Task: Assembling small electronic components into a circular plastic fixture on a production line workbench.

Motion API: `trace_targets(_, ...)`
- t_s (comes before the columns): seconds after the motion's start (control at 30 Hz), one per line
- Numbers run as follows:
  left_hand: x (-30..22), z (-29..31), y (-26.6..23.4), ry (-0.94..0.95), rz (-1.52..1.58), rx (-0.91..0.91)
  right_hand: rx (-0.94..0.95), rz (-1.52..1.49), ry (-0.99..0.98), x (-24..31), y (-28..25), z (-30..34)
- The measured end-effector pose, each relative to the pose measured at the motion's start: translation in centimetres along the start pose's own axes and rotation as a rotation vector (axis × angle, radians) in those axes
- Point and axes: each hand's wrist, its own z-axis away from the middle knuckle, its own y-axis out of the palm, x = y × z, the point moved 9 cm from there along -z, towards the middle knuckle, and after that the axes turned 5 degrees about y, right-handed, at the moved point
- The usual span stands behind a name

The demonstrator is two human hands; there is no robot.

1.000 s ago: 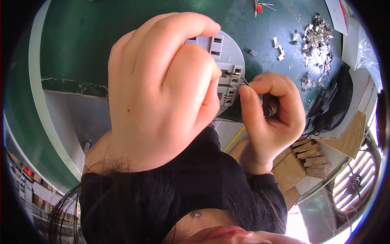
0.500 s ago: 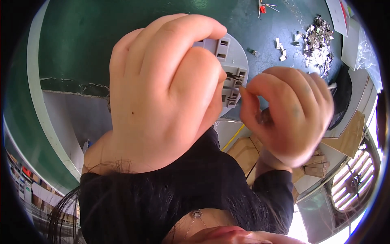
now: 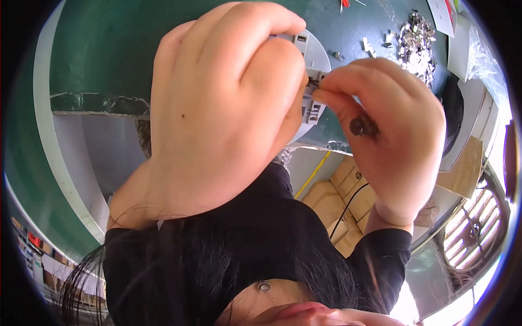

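My left hand (image 3: 223, 103) fills the middle of the view, closed around a round grey plastic part (image 3: 314, 57) with small square clips along its rim; most of the part is hidden behind the hand. My right hand (image 3: 389, 136) is at the part's right edge, its thumb and forefinger pinched against a clip there on something too small to make out. A dark round-ended tool handle (image 3: 360, 126) sits tucked in the right palm. Both hands hang above a green worktable (image 3: 109, 49).
A heap of small shiny metal pieces (image 3: 416, 41) lies at the table's far right, with a few loose bits beside it. Cardboard boxes (image 3: 348, 190) and a yellow and a black cable lie below the table edge. A wire fan guard (image 3: 478, 228) is at lower right.
My right hand has risen and turned, its fingertips now pinched at the grey part's right edge. My left hand kept its hold with little movement.
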Motion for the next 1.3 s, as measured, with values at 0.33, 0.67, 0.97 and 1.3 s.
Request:
trace_targets(0.33, -2.0, -1.6, -0.8, 0.076, -0.176, 0.12, -0.393, -0.365, -0.136, -0.6, -3.8, 2.8)
trace_targets(0.67, -0.2, -0.4, -0.8, 0.034, -0.076, 0.02, -0.493, -1.468, -0.411, -0.5, -2.2, 2.4)
trace_targets(0.97, -1.7, 0.7, -0.4, -0.021, -0.109, 0.326, -0.326, -1.413, -0.277, 0.0, -1.9, 0.7)
trace_targets(1.3, -1.8, 1.7, 0.4, 0.044, -0.247, 0.348, -0.13, -1.401, -0.298, -0.3, -2.9, -1.6)
